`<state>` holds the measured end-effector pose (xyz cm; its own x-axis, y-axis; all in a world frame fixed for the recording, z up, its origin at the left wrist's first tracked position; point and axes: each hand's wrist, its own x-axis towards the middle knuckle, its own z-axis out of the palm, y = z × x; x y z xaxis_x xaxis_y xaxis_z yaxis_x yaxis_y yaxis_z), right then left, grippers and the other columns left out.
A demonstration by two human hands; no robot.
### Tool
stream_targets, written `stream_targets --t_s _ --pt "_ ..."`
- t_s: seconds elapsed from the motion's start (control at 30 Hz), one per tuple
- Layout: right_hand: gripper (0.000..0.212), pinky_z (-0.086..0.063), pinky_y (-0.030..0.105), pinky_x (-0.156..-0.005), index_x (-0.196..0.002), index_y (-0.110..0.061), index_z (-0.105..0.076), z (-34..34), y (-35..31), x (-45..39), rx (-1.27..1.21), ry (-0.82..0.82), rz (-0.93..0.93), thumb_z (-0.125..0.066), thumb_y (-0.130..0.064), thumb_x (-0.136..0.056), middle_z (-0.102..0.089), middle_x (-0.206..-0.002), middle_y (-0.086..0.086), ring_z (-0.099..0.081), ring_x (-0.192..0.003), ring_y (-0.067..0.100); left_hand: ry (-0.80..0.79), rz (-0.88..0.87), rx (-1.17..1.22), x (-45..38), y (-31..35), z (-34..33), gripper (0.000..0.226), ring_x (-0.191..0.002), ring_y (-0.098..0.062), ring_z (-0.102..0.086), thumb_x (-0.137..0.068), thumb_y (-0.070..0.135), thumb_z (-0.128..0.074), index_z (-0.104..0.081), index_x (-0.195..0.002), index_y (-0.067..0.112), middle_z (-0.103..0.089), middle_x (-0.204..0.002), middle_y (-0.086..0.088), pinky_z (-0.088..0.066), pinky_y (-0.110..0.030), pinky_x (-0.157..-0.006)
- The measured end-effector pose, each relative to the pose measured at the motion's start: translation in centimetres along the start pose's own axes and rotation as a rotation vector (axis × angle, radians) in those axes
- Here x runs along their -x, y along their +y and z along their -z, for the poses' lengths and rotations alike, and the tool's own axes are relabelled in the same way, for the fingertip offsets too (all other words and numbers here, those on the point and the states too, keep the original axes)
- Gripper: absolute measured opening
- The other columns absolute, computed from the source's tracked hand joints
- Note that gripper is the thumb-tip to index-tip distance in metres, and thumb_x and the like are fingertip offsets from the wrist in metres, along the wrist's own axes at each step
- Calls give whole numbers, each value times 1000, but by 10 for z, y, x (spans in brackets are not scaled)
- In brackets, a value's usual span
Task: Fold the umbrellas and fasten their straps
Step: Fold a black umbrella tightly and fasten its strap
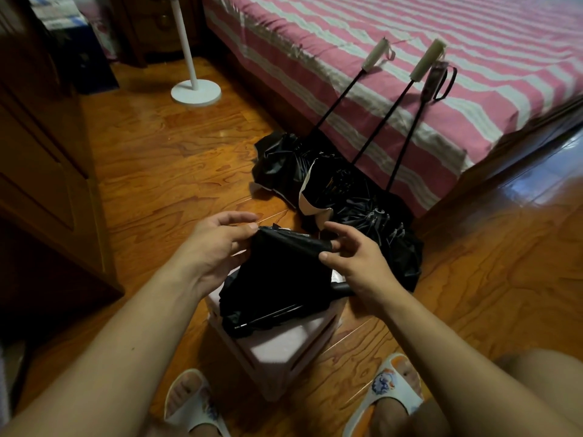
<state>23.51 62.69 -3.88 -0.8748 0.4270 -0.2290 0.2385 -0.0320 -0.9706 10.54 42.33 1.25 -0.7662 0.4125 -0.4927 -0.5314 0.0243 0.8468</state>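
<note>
Black umbrella (277, 279) lies at frame centre on pink stool (284, 345). Left hand (217, 244) and right hand (356, 260) fingers pinch canopy top edge. Risk: slippery fabric escapes pinch, pleats spread, strap cannot close. Three umbrellas (340, 184) wait against bed (410, 58), upper right.

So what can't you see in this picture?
- Head view: the strap of the black umbrella pinched by the left hand and right hand; dark folds hide it.
- The stool top, mostly under the umbrella.
- How the three umbrellas on the floor overlap; black on black.
- The fan stand, cut off by the top edge.
</note>
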Motion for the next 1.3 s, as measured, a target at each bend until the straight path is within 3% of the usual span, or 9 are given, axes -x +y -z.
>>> stream_targets --t_s 0.1,0.17,0.27,0.43,0.57,0.9,1.13,1.23,1.3 --pt "68 -55 21 -84 -142 -23 -58 -1 3 3 -146 31 -19 -70 14 -85 -61 -97 3 -59 -80 12 -1 15 26 1 2 -2 20 -84 -18 -70 -91 -4 -65 -71 -102 13 -74 -81 -3 -57 -37 -83" --pt "74 -57 27 -90 -144 -26 -55 0 6 4 -206 18 -39 -68 16 -85 -69 -112 7 -59 -84 16 -4 15 41 1 2 -4 21 -82 -18 -69 -92 -3 -65 -70 -104 13 -74 -81 -3 -57 -37 -84" --pt "77 -57 26 -85 -149 -28 -49 1 8 8 -150 9 -59 -72 9 -86 -67 -126 8 -64 -86 15 -18 13 38 2 2 -5 23 -82 -17 -69 -92 -4 -64 -69 -108 11 -74 -82 -4 -56 -37 -85" --pt "62 -53 15 -69 -140 -20 -53 -7 8 17 -69 139 2 -72 6 -87 -57 -98 4 -58 -70 2 -28 17 25 4 1 -6 23 -88 -20 -69 -92 -3 -65 -70 -109 11 -74 -88 -6 -56 -40 -88" --pt "55 -54 15 -73 -137 -19 -57 -12 9 19 -120 179 -12 -72 3 -89 -64 -93 5 -64 -81 8 -22 20 28 4 1 -6 22 -89 -19 -70 -92 -3 -65 -71 -107 13 -75 -89 -5 -57 -38 -87" --pt "53 -55 48 -100 -131 -24 -63 -14 6 7 -239 171 -159 -80 -7 -84 -76 -105 4 -74 -102 20 -13 33 27 8 2 -6 22 -90 -20 -71 -92 -2 -65 -71 -107 13 -76 -90 -6 -58 -37 -85" --pt "30 -56 45 -100 -114 -21 -71 -5 -5 6 -103 185 -37 -72 -3 -90 -71 -88 0 -72 -99 21 -20 -154 -185 13 5 -3 22 -92 -23 -68 -93 -2 -65 -70 -110 11 -62 -96 -12 -59 -37 -88" --pt "25 -60 31 -89 -113 -23 -73 -1 -8 6 -17 170 34 -70 -7 -94 -71 -98 0 -70 -102 20 13 -209 -251 13 2 -5 20 -90 -23 -66 -92 0 -68 -72 -106 13 -62 -93 -10 -58 -39 -90" --pt "34 -58 29 -91 -124 -29 -68 4 -8 -1 33 67 43 -74 -18 -92 -68 -114 1 -68 -108 16 38 -216 -251 12 0 -4 18 -89 -23 -67 -91 1 -69 -73 -103 14 -63 -90 -8 -58 -41 -89"
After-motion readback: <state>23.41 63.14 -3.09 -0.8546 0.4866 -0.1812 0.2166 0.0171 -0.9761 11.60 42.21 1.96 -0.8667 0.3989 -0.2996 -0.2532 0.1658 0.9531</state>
